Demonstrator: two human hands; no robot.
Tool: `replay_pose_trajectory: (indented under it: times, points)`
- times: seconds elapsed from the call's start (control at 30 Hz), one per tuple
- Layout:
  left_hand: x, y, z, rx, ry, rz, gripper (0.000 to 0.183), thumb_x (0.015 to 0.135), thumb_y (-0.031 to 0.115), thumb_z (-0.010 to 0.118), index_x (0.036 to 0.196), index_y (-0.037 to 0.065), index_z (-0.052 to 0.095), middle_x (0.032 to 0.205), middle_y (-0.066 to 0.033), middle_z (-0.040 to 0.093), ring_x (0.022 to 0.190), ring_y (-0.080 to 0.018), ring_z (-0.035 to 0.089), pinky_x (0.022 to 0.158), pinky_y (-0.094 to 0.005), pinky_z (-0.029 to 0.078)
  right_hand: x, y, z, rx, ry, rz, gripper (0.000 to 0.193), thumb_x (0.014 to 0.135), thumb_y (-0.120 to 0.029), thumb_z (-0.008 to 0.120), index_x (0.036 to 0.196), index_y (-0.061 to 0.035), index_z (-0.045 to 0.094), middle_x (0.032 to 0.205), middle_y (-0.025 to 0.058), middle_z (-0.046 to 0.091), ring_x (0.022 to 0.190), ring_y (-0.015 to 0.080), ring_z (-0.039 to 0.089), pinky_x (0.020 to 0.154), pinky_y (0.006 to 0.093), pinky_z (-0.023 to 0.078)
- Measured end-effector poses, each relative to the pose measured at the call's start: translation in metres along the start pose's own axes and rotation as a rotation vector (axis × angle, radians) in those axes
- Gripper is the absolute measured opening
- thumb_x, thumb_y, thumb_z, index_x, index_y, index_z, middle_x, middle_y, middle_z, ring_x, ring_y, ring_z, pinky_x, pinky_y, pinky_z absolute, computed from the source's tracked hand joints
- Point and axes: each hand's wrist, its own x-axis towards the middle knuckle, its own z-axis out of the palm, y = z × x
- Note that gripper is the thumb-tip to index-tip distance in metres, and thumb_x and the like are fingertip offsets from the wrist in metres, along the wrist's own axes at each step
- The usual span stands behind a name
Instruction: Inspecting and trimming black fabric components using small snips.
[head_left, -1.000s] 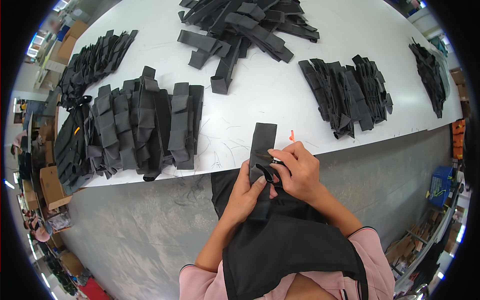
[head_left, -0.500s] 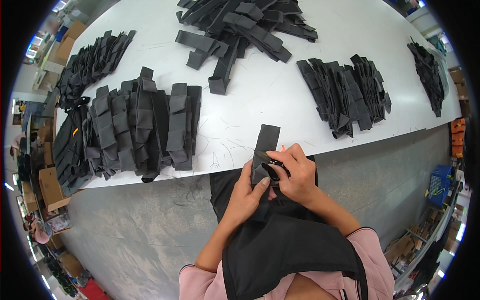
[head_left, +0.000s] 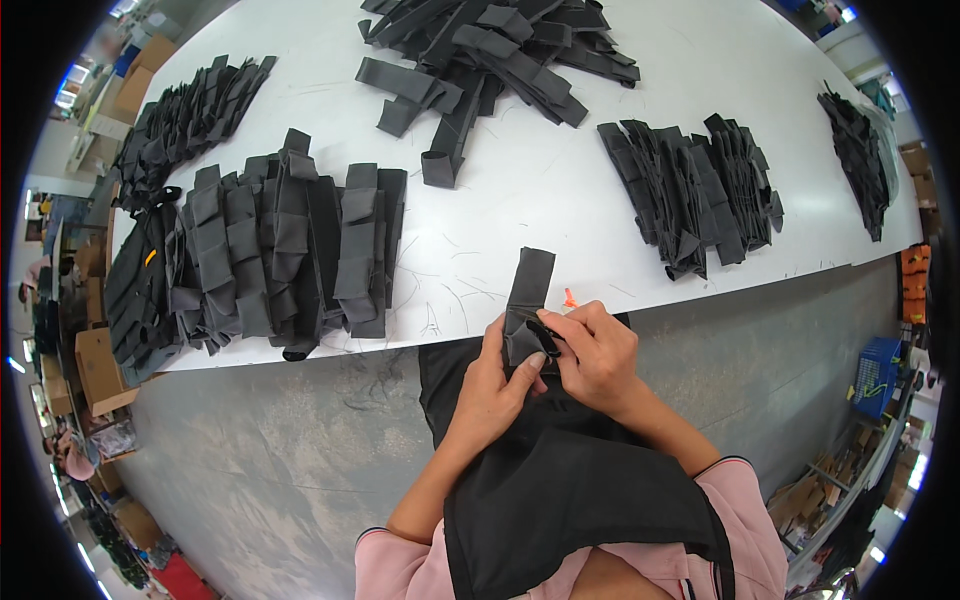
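A dark grey fabric strip (head_left: 530, 278) with folded, looped sections stands up between my hands at the table's front edge. Its lower part is gripped by my left hand (head_left: 497, 385), thumb on the near side and fingers behind. My right hand (head_left: 597, 362) is closed against the strip's right side, thumb and forefinger at a fold. Small black thread snips (head_left: 546, 336) appear to be in that hand, mostly covered by the fingers and the fabric. A small orange piece (head_left: 570, 298) shows just beyond my right knuckles; whether it is attached to anything cannot be made out.
On the white table (head_left: 510, 215) lie a loose heap of dark strips (head_left: 480, 50) at the far middle, a row of strips (head_left: 260, 250) at left, and bundles (head_left: 690, 195) at right. Black cloth (head_left: 580, 490) covers my lap. A blue basket (head_left: 878, 375) stands far right.
The pointed dark blade that lay across the strip is out of sight now. My right fingers have shifted and close on the fold. The strip leans slightly more; the orange piece shows more fully.
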Motion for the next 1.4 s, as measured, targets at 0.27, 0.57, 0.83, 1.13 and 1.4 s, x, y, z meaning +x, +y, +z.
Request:
replay_pose_trajectory:
  times: [0.27,0.57,0.83,1.13,1.4]
  points:
    - [-0.001,0.009,0.001,0.051,-0.014,-0.004,0.056,0.090,0.018,0.056,0.135,0.000,0.028,0.077,-0.0124,0.064,0.064,-0.0194,0.065,0.061,-0.0292,0.049,0.004,-0.002,0.001,0.005,0.020,0.009,0.037,0.061,0.001,0.067,0.097,-0.0038,0.064,0.074,0.0044,0.051,0.055,0.0178,0.053,0.047,0.0282,0.042]
    - [-0.001,0.001,0.001,0.053,-0.018,-0.017,0.055,0.090,0.018,0.055,0.135,0.002,0.030,0.080,-0.0124,0.065,0.064,-0.0192,0.065,0.061,-0.0293,0.049,0.002,-0.004,0.001,0.213,0.002,0.263,0.034,0.067,0.007,0.065,0.098,-0.0058,0.064,0.076,0.0076,0.050,0.057,0.0198,0.055,0.047,0.0289,0.044]
    - [0.002,0.002,-0.001,-0.072,-0.044,-0.042,0.052,0.091,0.014,0.054,0.135,0.001,0.030,0.082,-0.0106,0.065,0.064,-0.0156,0.063,0.061,-0.0269,0.049,0.005,0.001,0.005,0.328,-0.081,0.330,0.026,0.071,0.004,0.066,0.096,-0.0045,0.064,0.078,0.0071,0.050,0.059,0.0173,0.055,0.049,0.0273,0.045]
    - [0.020,0.001,-0.019,-0.527,0.003,-0.164,0.028,0.096,0.021,0.048,0.115,0.002,0.040,0.103,-0.0144,0.061,0.075,-0.0168,0.063,0.068,-0.0292,0.052,-0.018,0.007,-0.010,0.420,-0.062,0.507,0.023,0.071,0.004,0.066,0.093,-0.0008,0.064,0.077,0.0072,0.047,0.061,0.0148,0.050,0.057,0.0248,0.044]
    - [0.019,0.004,-0.014,-0.587,0.034,-0.103,0.031,0.097,0.027,0.045,0.118,0.004,0.041,0.108,-0.0138,0.059,0.086,-0.0172,0.061,0.078,-0.0302,0.050,0.003,-0.008,-0.004,0.378,-0.112,0.402,0.023,0.073,0.000,0.067,0.095,-0.0038,0.064,0.077,0.0069,0.048,0.057,0.0167,0.051,0.049,0.0274,0.041]
